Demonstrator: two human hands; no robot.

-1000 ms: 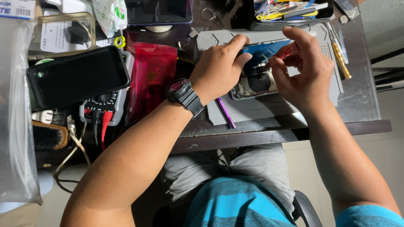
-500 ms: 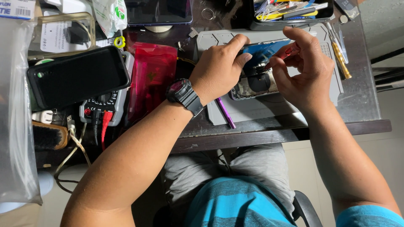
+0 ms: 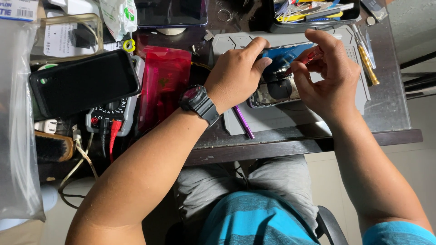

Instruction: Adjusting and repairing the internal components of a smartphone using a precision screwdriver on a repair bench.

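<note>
On the dark surface (image 3: pixel 390 113), cluttered from edge to edge, a grey work mat (image 3: pixel 290 120) lies under both hands. At the far left hangs a clear plastic bag (image 3: pixel 16 118), and beside it a black phone case (image 3: pixel 84 81) rests on top of a multimeter (image 3: pixel 111 115) with red and black leads. A translucent red pouch (image 3: pixel 163 86) lies between the multimeter and the mat. A dark tray of tools (image 3: pixel 313 11) sits at the far edge, just beyond the mat.

The opened phone (image 3: pixel 277 88) lies on the mat between the two hands, its inner parts showing and a blue panel (image 3: pixel 286 54) lifted at its far end. The left hand (image 3: pixel 236 75), a black watch (image 3: pixel 197 102) on its wrist, is curled over the near-left side of the phone, thumb and forefinger pressing on its edge. The right hand (image 3: pixel 329 75) is bent at the phone's right side, its fingertips pinched together on a small red piece (image 3: pixel 312 55) at the blue panel; what kind of piece that is cannot be told.

A purple stick tool (image 3: pixel 243 121) lies on the mat just beside the left wrist, partly under it. A gold-handled screwdriver (image 3: pixel 367 66) lies near the right hand, at the mat's right edge, apart from it.
</note>
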